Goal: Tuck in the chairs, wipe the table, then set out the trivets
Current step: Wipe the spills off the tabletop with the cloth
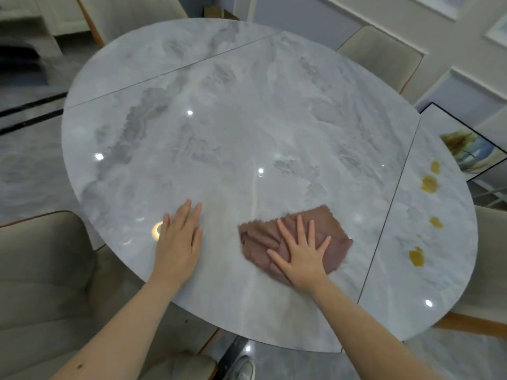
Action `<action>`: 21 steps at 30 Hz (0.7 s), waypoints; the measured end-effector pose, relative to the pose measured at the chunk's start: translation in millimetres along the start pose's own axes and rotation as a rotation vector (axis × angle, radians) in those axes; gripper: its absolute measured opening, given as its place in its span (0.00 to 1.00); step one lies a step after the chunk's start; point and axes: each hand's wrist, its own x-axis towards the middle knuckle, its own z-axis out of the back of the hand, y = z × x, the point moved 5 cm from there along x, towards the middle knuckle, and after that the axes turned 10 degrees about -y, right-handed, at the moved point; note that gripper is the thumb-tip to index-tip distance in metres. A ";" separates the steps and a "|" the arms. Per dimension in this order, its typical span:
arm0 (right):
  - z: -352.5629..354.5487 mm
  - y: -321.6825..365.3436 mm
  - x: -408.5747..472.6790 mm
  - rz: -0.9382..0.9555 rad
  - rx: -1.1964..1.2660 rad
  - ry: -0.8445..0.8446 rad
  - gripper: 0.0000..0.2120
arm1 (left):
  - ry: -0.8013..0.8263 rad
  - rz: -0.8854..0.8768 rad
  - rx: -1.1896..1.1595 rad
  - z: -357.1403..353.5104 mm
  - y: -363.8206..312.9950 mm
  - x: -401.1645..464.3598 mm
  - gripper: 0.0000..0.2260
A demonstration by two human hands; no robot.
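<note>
round grey marble counter fills the view, with beige chairs tucked close around its edge. left hand lies flat on the bare counter near its front edge, fingers straight and close together. right hand presses flat on a brown cloth just beside it, fingers spread wide. yellow-brown stains dot the counter's right leaf, apart from the cloth.

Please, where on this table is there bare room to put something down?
Bare: the far half of the table, beyond both hands. Also the strip between the left hand and the cloth under the right hand. Avoid the right leaf: yellow spills run along its edge.
</note>
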 end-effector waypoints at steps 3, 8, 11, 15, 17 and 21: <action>0.8 29.6 40.7 -0.246 0.041 -0.039 0.37 | -0.043 0.035 0.047 3.9 4.0 -11.5 0.26; -8.3 136.5 40.1 -0.026 0.083 -0.073 0.37 | -0.111 0.169 -0.173 9.1 5.5 -7.2 0.24; -9.0 162.9 -14.9 0.196 0.126 -0.102 0.36 | -0.125 0.175 -0.233 14.3 3.1 -8.1 0.26; -11.0 110.4 -71.8 0.313 0.127 -0.097 0.36 | -0.049 0.118 -0.168 12.0 2.8 -9.0 0.32; -8.7 63.3 -76.3 0.277 0.096 -0.063 0.36 | 0.000 0.041 -0.007 6.0 -3.0 -9.5 0.32; -2.3 -12.3 -37.0 0.032 0.003 0.013 0.36 | 0.039 -0.046 0.198 -3.4 -9.0 -7.5 0.29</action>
